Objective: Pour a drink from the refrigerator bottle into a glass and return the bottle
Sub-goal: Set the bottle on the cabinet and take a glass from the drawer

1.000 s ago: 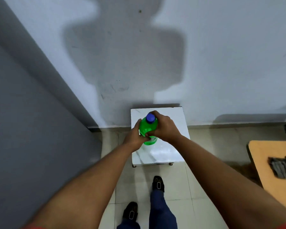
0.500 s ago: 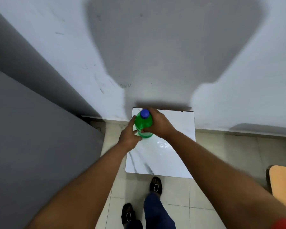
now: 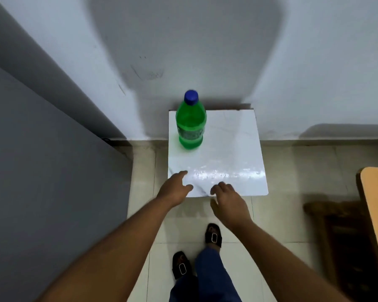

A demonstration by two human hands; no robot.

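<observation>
Two bare hands nearest me, both grips released, holding nothing: left hand (image 3: 175, 189) with fingers spread over the near-left corner of the white marble-look tabletop (image 3: 227, 158), right hand (image 3: 228, 202) just off its near edge. Farther back, green plastic bottle (image 3: 190, 125) with blue screw cap (image 3: 191, 97) stands upright on the tabletop's far-left part, near the wall, well apart from both hands. No glass in view. My read: bottle parked, pour not started. Next I need a glass, then uncap.
</observation>
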